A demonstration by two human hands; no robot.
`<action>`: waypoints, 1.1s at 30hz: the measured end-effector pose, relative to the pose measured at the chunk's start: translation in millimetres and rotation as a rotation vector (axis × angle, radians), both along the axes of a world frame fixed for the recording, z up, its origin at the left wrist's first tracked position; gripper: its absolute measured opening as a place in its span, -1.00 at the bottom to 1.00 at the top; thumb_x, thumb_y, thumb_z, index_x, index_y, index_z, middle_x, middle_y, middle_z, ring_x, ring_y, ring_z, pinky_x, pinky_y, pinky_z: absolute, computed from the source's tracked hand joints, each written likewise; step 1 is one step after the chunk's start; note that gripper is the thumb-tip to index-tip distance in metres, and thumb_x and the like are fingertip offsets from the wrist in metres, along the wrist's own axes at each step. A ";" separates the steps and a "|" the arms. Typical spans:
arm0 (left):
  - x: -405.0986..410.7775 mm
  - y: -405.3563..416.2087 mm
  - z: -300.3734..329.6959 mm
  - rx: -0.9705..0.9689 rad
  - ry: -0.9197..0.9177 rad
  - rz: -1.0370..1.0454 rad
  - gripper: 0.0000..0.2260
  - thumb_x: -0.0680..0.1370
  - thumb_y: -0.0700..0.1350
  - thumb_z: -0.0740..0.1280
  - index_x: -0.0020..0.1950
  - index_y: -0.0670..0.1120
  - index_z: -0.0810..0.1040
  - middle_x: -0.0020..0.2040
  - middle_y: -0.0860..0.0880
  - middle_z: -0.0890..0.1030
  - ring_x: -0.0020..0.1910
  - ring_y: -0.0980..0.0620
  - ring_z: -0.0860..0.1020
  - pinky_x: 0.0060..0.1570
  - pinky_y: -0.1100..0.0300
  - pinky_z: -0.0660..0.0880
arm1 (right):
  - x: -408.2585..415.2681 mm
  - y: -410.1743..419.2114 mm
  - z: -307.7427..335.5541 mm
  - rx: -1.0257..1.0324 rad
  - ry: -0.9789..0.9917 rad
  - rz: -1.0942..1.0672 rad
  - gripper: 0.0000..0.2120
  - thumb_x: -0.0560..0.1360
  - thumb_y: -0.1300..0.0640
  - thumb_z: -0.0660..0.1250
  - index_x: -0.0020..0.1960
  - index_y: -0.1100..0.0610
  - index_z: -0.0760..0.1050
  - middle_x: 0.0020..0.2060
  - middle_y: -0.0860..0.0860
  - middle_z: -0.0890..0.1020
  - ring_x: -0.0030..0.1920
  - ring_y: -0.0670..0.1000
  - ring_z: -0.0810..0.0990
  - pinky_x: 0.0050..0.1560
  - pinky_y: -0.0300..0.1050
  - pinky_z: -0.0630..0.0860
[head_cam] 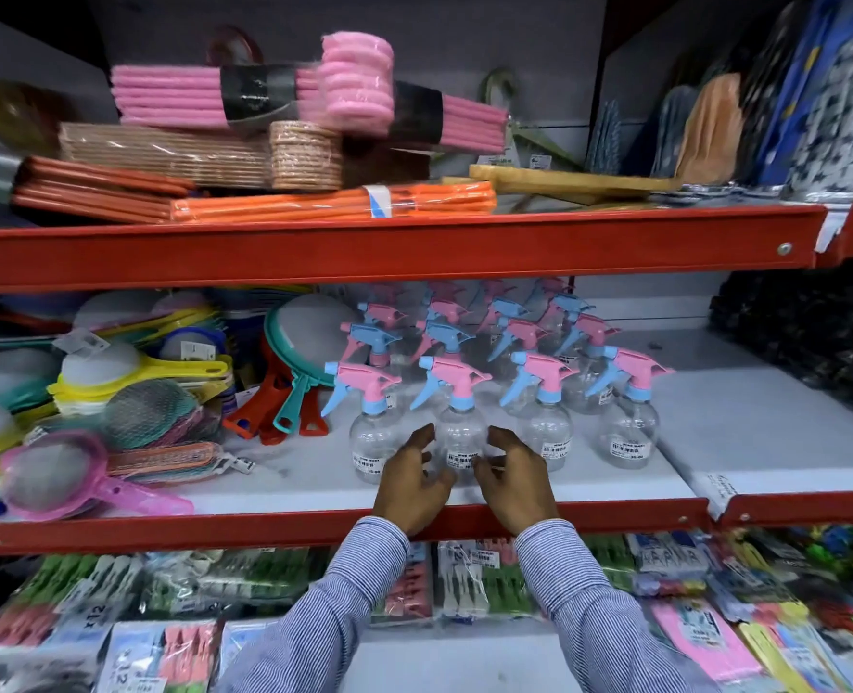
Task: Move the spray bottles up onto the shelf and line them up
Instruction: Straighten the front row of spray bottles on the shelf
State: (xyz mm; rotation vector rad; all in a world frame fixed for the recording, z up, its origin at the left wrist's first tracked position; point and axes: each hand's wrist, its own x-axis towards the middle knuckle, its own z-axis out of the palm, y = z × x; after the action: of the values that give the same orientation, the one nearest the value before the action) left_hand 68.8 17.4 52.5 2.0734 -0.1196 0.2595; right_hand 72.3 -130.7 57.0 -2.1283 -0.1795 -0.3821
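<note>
Several clear spray bottles with pink and blue trigger heads stand in rows on the white middle shelf (744,407). The front row holds several, among them one at the left (372,432), one in the middle (459,432) and one at the far right (626,432). My left hand (414,485) and my right hand (514,480) flank the base of the middle front bottle, fingers spread and curved around it. Whether the fingers touch it is unclear. The bottle stands upright on the shelf.
Colourful plastic strainers (99,472) and rackets (284,392) fill the shelf's left part. The red shelf edge (264,530) runs below my hands. Above, a shelf with pink and orange bundles (334,202). Below, packets of clothes pegs (164,582). White shelf surface shows right of the bottles.
</note>
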 end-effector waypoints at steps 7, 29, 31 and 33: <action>2.7 -1.5 -2.8 -0.002 0.010 0.002 -0.45 0.51 -0.18 0.36 0.48 -0.10 0.29 0.42 -0.06 0.46 0.30 0.01 0.49 0.14 0.30 0.42 | 3.7 0.3 -3.5 0.049 0.001 -0.041 -0.71 0.50 0.26 0.36 0.22 0.21 0.51 0.11 0.14 0.68 0.02 0.12 0.70 0.09 -0.07 0.61; 2.8 -122.7 5.5 0.037 -0.105 -0.066 -0.47 0.44 -0.16 0.39 0.39 -0.07 0.34 0.29 0.03 0.52 0.23 -0.03 0.54 0.17 0.08 0.53 | 9.8 -103.8 -0.9 -0.064 0.068 -0.075 -0.55 0.50 0.27 0.24 0.39 0.19 0.42 0.27 0.18 0.59 0.23 0.17 0.59 0.25 0.06 0.54; 4.2 -123.9 4.6 0.026 -0.098 -0.061 -0.46 0.43 -0.18 0.37 0.40 -0.04 0.34 0.29 -0.04 0.56 0.20 -0.01 0.55 0.17 0.06 0.54 | 9.8 -105.6 -0.9 -0.056 0.065 -0.068 -0.56 0.49 0.27 0.24 0.38 0.14 0.44 0.22 0.15 0.62 0.21 0.16 0.60 0.22 0.04 0.54; 4.0 -124.5 2.9 0.028 -0.098 -0.054 -0.45 0.43 -0.18 0.36 0.41 -0.04 0.33 0.28 -0.05 0.56 0.16 0.02 0.56 0.14 0.07 0.56 | 8.7 -107.7 -3.1 -0.058 0.054 -0.080 -0.56 0.50 0.26 0.25 0.37 0.12 0.44 0.22 0.14 0.62 0.21 0.16 0.60 0.23 0.04 0.53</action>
State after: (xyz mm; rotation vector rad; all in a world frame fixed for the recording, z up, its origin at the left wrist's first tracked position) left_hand 72.8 -107.1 55.5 2.0820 -0.2393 0.3287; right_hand 81.0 -238.3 53.9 -2.2057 -0.0755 -0.3698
